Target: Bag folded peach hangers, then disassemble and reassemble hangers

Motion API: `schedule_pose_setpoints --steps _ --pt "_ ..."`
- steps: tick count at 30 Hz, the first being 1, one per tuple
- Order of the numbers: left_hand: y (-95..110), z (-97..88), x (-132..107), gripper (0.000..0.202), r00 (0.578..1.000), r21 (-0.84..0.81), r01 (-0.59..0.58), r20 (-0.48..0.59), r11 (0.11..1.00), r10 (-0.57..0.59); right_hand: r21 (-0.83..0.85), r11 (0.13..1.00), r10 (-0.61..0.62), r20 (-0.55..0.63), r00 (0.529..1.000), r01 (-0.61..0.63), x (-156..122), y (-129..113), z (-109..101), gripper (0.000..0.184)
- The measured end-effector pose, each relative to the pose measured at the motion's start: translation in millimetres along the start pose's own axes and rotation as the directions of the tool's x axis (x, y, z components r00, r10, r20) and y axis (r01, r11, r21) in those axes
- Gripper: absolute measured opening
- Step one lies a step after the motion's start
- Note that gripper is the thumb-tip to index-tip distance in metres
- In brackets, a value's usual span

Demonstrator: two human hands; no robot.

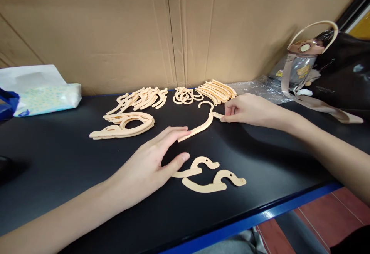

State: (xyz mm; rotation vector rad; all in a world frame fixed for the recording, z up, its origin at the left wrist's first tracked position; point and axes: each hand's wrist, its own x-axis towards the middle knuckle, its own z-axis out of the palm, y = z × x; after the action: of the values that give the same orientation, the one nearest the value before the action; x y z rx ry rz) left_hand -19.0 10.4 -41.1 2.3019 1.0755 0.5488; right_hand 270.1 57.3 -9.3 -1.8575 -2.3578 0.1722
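Note:
A cream folding clothes hanger (206,123), its hook up and its two arms spread, lies on the black table. My right hand (245,109) pinches the end of its right arm between thumb and fingers. The fingertips of my left hand (157,157) rest on the tip of its left arm, with the thumb held well apart. Below the hanger lie two S-shaped hanger pieces (205,187); the left hand partly covers the farther one.
Folded hangers (124,132) are stacked at left. Behind lie loose curved pieces (147,98), hooks (185,95) and a row of arms (216,91). A tissue pack (49,96) stands at far left, a strapped bottle (302,65) and a black bag (343,76) at right. Cardboard (115,30) backs the table.

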Motion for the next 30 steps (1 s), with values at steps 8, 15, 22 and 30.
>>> schedule_pose_setpoints --steps 8,15,22,30 --pt "1 -2.2 -2 0.017 0.978 0.074 -0.175 0.126 0.982 0.165 -0.274 0.959 0.089 0.051 0.995 -0.071 -13 -12 -13 0.024" --pt "-5 -2.9 -1 0.016 0.948 0.195 -0.315 0.121 0.929 0.296 -0.246 0.921 -0.322 -0.042 0.946 0.302 -22 -22 -2 0.02" --pt "-7 1.3 -2 0.016 0.962 0.177 -0.272 0.05 0.946 0.268 -0.092 0.754 -0.653 0.008 0.757 0.651 -33 -43 12 0.019" --pt "-5 6.5 -5 0.018 0.986 0.176 -0.15 -0.046 0.973 0.16 -0.203 0.692 -0.703 0.034 0.711 0.693 -31 -42 17 0.028"
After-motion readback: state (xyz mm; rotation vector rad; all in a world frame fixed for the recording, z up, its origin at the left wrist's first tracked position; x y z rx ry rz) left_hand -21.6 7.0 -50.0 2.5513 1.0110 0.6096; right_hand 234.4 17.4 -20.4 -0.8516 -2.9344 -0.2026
